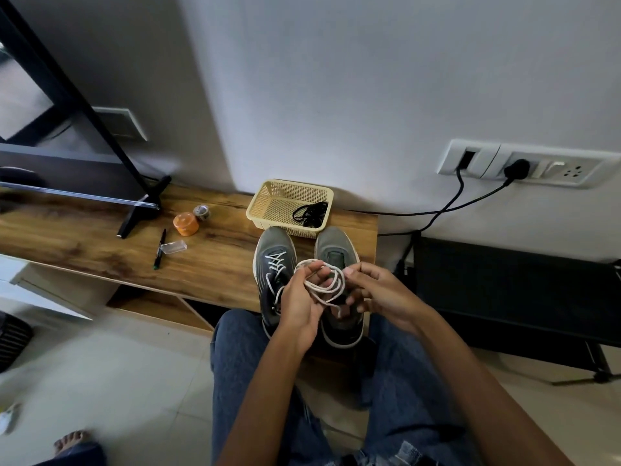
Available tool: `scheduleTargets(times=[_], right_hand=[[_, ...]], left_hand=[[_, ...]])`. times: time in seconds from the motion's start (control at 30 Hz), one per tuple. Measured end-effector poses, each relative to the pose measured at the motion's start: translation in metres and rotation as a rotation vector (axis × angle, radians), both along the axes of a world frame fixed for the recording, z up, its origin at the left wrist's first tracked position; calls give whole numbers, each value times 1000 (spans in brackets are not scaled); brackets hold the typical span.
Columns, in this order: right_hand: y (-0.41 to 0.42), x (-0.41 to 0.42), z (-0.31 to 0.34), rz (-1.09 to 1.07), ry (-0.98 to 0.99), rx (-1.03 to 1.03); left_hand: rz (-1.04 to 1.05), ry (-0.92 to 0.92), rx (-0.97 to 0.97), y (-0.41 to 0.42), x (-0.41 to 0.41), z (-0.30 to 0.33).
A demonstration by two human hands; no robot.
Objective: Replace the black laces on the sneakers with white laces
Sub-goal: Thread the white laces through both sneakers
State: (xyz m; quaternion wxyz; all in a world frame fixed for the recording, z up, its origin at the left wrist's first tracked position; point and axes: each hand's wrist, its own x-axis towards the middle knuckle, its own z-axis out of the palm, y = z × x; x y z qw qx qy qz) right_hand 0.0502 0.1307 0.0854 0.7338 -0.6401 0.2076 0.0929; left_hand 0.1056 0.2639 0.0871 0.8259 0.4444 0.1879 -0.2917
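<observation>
- White lace (327,285), coiled in several loose loops, hangs between both hands above the right sneaker (339,290).
- Left hand (300,306) has its fingers curled round the near side of the coil, thumb on top of the loops.
- Right hand (376,292) pinches the far side of the coil with curled fingers; 1 free end of the lace dangles below, between the hands.
- Grey sneakers sit side by side on the near edge of the wooden desk (100,237), toes pointing to the wall.
- Left sneaker (274,264) already carries white lacing across its eyelets; the right sneaker's tongue shows bare where it can be seen past the hands.
- Black laces (311,213) lie bunched in the right corner of a pale yellow mesh basket (268,205), which stands just behind the sneakers' toes.
- Further left on the desk lie an orange round container (185,224), a small tape roll (202,212), a clear plastic case (173,247) and a black pen (160,248).
- A black stand foot (141,213) rests on the desk near these small things.
- On the wall, a black plug (517,168) sits in a white socket strip (524,163).
- The person's knees in blue jeans (248,364) are just below the desk edge.
</observation>
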Motion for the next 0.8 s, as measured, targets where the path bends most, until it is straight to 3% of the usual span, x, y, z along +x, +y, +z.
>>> scheduleTargets(times=[0.1, 0.2, 0.5, 0.63, 0.8], right_hand=[[2, 1, 0, 38, 4, -4], [5, 3, -4, -7, -27, -29], [-14, 6, -3, -268, -156, -309], [-28, 5, -2, -388, -164, -452], [-41, 2, 0, -562, -188, -442]], left_hand=[[-20, 9, -71, -2, 1, -2], [-103, -55, -19, -3, 1, -4], [-189, -298, 460, 11, 12, -13], [-131, -458, 595, 19, 21, -14], [82, -498, 599, 24, 29, -7]])
